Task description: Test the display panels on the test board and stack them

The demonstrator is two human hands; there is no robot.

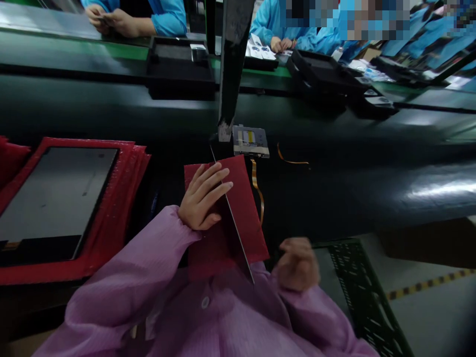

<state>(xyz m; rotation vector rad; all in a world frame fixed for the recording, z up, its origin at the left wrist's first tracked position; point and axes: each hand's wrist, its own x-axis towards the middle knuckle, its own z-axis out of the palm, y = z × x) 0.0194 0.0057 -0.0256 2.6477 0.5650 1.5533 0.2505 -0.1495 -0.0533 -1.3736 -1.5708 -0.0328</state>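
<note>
My left hand [206, 198] lies with its fingers stretched out across a red sheet [243, 208] in front of my body. A thin panel [238, 233], seen nearly edge-on, runs slantwise over the red sheet, and my left fingertips reach across its edge. To the right of the sheet, my right hand [298, 264] is raised apart from it; it looks curled, but motion smears its fingers. Just beyond the sheet lies a flat silver module [251, 142], with an orange ribbon cable [257, 188] below it.
At left, a display panel [63, 193] rests on stacked red sleeves [124, 198]. A dark metal post [232, 64] rises ahead. An orange strip [292, 159] lies right of the module. Black trays [181, 67] and co-workers in blue sleeves [169, 17] are across the bench.
</note>
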